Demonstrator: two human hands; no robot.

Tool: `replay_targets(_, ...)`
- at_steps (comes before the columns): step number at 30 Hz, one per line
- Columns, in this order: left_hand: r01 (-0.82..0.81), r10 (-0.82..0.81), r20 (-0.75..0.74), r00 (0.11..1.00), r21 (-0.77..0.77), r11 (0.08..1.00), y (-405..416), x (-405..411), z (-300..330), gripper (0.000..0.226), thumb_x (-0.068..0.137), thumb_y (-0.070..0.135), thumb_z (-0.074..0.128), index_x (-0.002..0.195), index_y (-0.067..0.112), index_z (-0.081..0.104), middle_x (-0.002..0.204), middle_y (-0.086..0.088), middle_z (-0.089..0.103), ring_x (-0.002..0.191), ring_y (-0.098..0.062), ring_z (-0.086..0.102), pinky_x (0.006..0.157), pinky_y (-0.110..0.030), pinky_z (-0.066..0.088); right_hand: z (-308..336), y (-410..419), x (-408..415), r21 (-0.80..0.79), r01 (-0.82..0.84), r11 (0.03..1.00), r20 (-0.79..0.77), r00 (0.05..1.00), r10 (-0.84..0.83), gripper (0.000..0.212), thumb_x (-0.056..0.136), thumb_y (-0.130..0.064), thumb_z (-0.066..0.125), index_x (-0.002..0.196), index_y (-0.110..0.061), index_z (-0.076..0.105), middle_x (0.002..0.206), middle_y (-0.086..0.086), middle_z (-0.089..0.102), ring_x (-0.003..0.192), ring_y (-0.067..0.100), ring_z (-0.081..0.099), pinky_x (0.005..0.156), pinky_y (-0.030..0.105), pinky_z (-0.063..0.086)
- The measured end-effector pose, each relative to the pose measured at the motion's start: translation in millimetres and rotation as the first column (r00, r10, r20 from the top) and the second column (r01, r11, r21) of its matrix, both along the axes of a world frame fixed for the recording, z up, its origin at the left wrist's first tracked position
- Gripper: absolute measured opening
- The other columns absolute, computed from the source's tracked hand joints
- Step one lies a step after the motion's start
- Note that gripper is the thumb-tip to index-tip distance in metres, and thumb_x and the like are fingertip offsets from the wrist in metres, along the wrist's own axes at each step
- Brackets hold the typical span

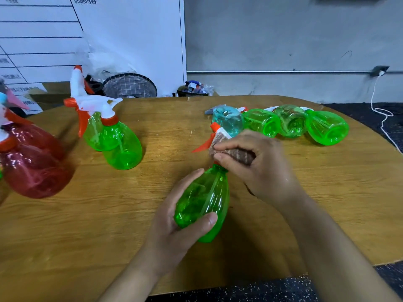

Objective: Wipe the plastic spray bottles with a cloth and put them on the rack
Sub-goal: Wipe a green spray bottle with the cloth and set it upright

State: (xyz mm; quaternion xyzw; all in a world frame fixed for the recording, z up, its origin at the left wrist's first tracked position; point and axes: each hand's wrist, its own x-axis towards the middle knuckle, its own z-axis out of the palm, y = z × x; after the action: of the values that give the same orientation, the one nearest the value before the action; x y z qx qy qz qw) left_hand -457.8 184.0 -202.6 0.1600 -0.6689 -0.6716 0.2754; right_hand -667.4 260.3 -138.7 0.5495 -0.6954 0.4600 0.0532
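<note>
On the wooden tabletop (pixel 218 269), two upright green bottles (pixel 122 144) and red bottles (pixel 32 162) stand at the left, while a blue bottle (pixel 227 122) and three green ones (pixel 327 127) lie on their sides in a row just behind the hands. The left hand (pixel 181 219) grips a clear green spray bottle (pixel 205 201) held tilted above the tabletop's middle. The right hand (pixel 257 164) pinches a brown cloth (pixel 239 154) against its white-and-orange trigger head.

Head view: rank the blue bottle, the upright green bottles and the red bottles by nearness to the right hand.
From the right hand:
1. Blue bottle, lying just beyond it.
2. Upright green bottles, left of centre.
3. Red bottles, at the table's far left edge.
</note>
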Motion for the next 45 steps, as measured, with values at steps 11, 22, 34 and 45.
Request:
replay_targets(11,-0.010,0.010,-0.017,1.000,0.011,1.000,1.2,-0.1,3.0,0.076,0.083,0.024,0.084,0.152,0.027,0.053,0.144,0.010,0.065,0.130,-0.012,0.065,0.094,-0.027,0.060,2.8,3.3,-6.2,-0.049,0.064,0.997,0.037,0.997,-0.063,0.017,0.089,-0.030,0.080,0.104,-0.025,0.081,0.099,-0.015,0.075,0.094,0.001,0.071,0.082,0.017,0.054)
replay_targets(22,0.001,-0.001,0.001,1.000,-0.057,0.998,1.0,0.3,2.7,0.070,0.082,0.027,0.083,0.147,0.036,0.058,0.149,0.007,0.062,0.134,-0.017,0.063,0.101,-0.034,0.058,14.3,2.6,-15.4,-0.260,0.066,0.963,0.488,0.870,0.072,0.017,0.094,-0.013,0.074,0.108,-0.021,0.077,0.103,-0.017,0.078,0.102,0.002,0.073,0.086,0.017,0.056)
replay_targets(34,-0.007,0.008,-0.022,1.000,0.051,0.999,-1.3,1.9,2.3,0.077,0.078,0.024,0.084,0.149,0.027,0.056,0.144,0.006,0.066,0.130,-0.016,0.066,0.094,-0.026,0.059,3.9,9.8,-26.2,-0.007,-0.178,0.984,0.561,0.814,0.151,0.018,0.087,-0.017,0.077,0.104,-0.018,0.080,0.094,-0.007,0.081,0.083,0.005,0.075,0.070,0.017,0.057)
replay_targets(45,-0.008,0.009,-0.039,0.999,0.029,1.000,-2.0,0.2,0.9,0.073,0.076,0.026,0.083,0.146,0.030,0.060,0.145,0.002,0.065,0.131,-0.019,0.065,0.094,-0.028,0.059,12.8,29.0,-48.6,-0.004,-0.163,0.987,0.524,0.840,0.140,0.015,0.090,-0.017,0.076,0.104,-0.018,0.081,0.099,-0.008,0.081,0.098,0.013,0.077,0.084,0.024,0.061)
